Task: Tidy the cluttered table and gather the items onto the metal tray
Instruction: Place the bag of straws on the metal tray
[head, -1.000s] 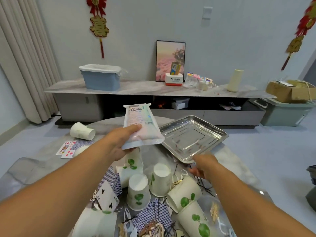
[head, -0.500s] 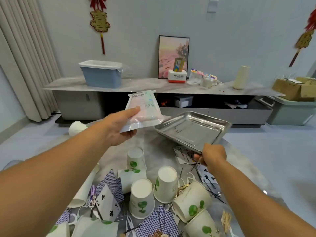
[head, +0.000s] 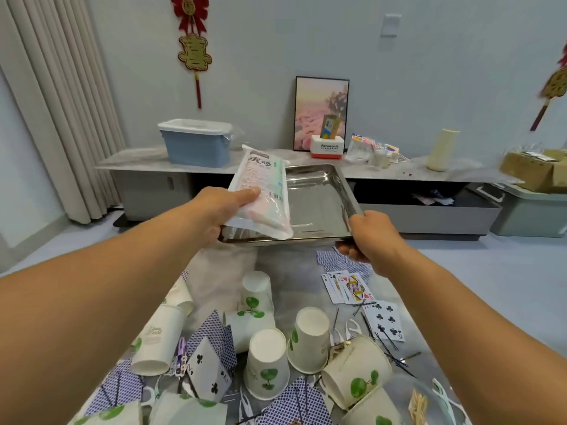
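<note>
The metal tray [head: 319, 204] hangs lifted above the table [head: 282, 271], over bare tabletop beyond the paper cups [head: 267, 363] and playing cards [head: 349, 286]. The right hand [head: 372, 240] grips its near right corner, fingers curled beneath. The left hand [head: 221, 210] pinches a plastic packet [head: 264, 191] over the tray's left edge, thumb on top.

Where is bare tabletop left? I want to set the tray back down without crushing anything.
Bare tabletop lies between the lifted metal tray, the blue-backed cards and the farthest upturned cup. Nearer you, cups, cards and hairpins crowd it.
</note>
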